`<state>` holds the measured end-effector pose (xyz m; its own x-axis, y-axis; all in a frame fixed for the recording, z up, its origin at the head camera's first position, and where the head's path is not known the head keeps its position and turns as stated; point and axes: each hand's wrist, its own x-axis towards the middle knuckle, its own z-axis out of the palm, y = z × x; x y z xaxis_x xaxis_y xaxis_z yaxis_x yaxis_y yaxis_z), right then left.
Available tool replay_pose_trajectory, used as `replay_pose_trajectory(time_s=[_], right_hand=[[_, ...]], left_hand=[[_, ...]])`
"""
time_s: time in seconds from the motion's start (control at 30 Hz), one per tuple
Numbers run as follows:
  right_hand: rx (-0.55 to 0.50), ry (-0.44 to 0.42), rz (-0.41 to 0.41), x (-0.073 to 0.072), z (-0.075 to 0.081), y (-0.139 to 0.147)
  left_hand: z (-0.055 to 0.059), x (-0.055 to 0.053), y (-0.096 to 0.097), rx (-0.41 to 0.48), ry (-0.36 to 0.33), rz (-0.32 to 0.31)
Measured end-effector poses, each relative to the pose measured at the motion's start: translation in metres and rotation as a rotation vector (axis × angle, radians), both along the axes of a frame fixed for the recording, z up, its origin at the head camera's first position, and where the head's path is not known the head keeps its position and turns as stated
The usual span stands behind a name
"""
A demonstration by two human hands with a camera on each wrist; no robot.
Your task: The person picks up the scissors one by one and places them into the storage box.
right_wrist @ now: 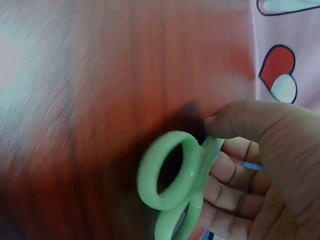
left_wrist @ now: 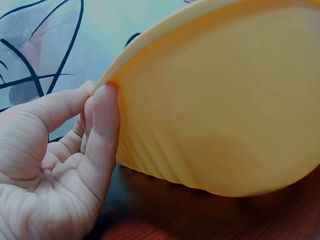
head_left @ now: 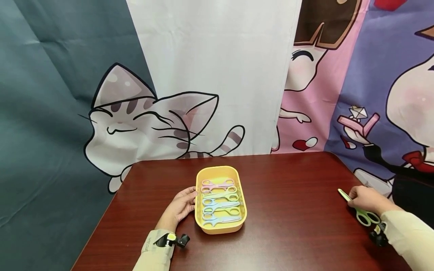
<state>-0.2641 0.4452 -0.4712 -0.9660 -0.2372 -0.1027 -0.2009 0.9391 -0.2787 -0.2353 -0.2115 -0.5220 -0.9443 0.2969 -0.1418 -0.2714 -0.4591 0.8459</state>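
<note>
My left hand (head_left: 183, 205) pinches the left rim of a yellow plastic tray (head_left: 222, 230) between thumb and fingers. The left wrist view shows that grip close up, against the tray's side wall (left_wrist: 210, 100). Pink scissors (head_left: 207, 186), green scissors (head_left: 232, 197) and blue scissors (head_left: 220, 205) lie crosswise in the tray, several pairs in all. Over at the right of the table, my right hand (head_left: 369, 199) holds a pair of light green scissors (head_left: 362, 218) near the pivot. Their finger loops (right_wrist: 170, 200) point back towards the wrist.
A dark red-brown wooden table (head_left: 288, 195) carries everything. Behind it hangs a cartoon-printed cloth (head_left: 220, 56). A small black device (head_left: 174, 240) is strapped to the left wrist, another (head_left: 379, 235) to the right.
</note>
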Motion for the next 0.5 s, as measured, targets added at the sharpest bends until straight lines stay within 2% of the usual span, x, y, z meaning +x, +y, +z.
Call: replay_pose_trajectory(time_s=[0.2, 0.37, 0.5], right_hand=[[-0.053, 0.064, 0.066, -0.019, 0.013, -0.046], [-0.119, 0.108, 0.165, -0.036, 0.033, -0.113], [-0.157, 0.149, 0.253, -0.044, 0.052, -0.167]], left_hand=[[-0.001, 0.0, 0.0, -0.017, 0.011, 0.01], [-0.001, 0.001, 0.0, -0.024, 0.011, 0.027], [0.0, 0.001, 0.001, -0.022, 0.02, 0.018]])
